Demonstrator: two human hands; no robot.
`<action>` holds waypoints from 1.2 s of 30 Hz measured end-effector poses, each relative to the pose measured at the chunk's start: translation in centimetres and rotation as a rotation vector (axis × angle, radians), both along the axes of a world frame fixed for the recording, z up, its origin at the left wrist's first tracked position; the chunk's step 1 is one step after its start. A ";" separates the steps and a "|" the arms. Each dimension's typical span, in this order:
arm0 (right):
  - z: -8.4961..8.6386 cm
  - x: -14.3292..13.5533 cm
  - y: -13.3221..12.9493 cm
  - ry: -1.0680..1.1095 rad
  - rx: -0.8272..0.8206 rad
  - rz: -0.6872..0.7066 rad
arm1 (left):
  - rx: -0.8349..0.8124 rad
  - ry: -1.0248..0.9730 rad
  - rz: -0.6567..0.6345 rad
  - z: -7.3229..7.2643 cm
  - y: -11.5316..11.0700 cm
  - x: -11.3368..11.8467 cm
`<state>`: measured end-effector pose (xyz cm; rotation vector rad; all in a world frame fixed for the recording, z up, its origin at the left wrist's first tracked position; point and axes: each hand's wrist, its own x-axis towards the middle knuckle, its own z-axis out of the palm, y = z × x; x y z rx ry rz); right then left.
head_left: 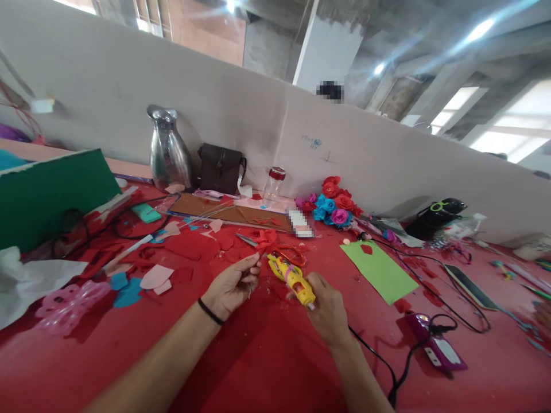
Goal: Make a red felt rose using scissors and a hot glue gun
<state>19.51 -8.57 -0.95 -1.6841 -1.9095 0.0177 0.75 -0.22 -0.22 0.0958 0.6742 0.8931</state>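
Observation:
My left hand point(235, 284), with a black band at the wrist, is closed in a pinch near the middle of the table. A thin wire stem point(250, 291) shows below its fingers, and crumpled red paper point(266, 237) is just beyond the fingertips; whether the two are joined I cannot tell. My right hand point(328, 307) grips a yellow glue gun point(297, 282) with a glue stick jutting from its rear. The gun's nozzle points toward my left fingertips. Behind it lie scissors point(297, 253) with orange-red handles, partly covered by red paper.
Paper scraps, including pink ones point(157, 277), litter the left. Paper roses point(338, 201), a glass jar point(273, 186), a black bag point(221, 167) and a metal jug point(169, 149) stand along the partition. Rightward are green paper point(379, 269), a phone point(470, 287), and a purple power strip point(437, 343) with cables.

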 end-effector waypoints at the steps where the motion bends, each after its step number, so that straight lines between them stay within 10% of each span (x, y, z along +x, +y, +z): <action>1: -0.1 -0.1 0.0 0.042 -0.007 0.010 | 0.008 0.004 -0.002 -0.1 0.0 0.0; 36: 0.4 -1.4 0.5 0.124 0.065 0.031 | -0.019 0.022 -0.060 0.6 -0.4 0.3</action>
